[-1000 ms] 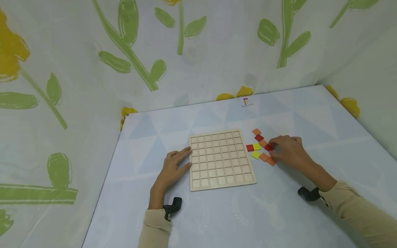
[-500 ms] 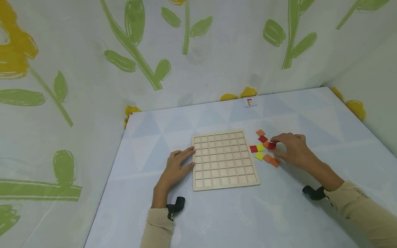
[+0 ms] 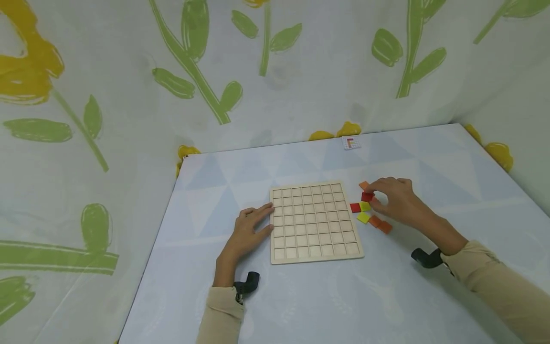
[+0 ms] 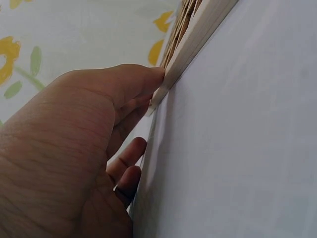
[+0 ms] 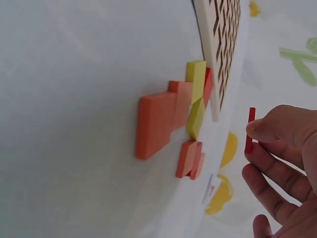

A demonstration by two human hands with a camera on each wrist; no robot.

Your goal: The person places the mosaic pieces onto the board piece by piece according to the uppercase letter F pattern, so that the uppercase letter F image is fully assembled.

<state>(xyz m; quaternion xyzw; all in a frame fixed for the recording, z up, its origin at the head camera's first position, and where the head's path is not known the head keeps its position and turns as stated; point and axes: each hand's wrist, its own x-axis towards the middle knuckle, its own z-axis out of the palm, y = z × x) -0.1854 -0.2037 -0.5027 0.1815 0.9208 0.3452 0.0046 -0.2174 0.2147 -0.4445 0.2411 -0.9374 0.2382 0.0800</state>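
A square wooden grid board [image 3: 317, 223] with bare compartments lies on the table. My left hand [image 3: 247, 233] touches its left edge with fingertips and thumb, the fingers fairly straight; the thumb tip [image 4: 157, 75] meets the board's side in the left wrist view. To the right of the board, my right hand [image 3: 397, 203] pinches a red square tile [image 5: 250, 130] between thumb and fingers, raised off the table. Beneath and around that hand lie loose tiles: yellow ones [image 3: 363, 218], orange ones [image 3: 385, 227] and a red one [image 3: 355, 208] at the board's right edge.
A small card [image 3: 351, 143] with a coloured grid pattern lies near the table's far edge. Behind the table [image 3: 301, 306] hangs a white cloth [image 3: 292, 95] printed with green stems and yellow flowers. Each wrist wears a black camera mount [image 3: 248, 283].
My right hand has lifted the red tile from among the loose tiles and moved slightly left toward the board. The left hand stays at the board's edge. The head view has shifted a little.
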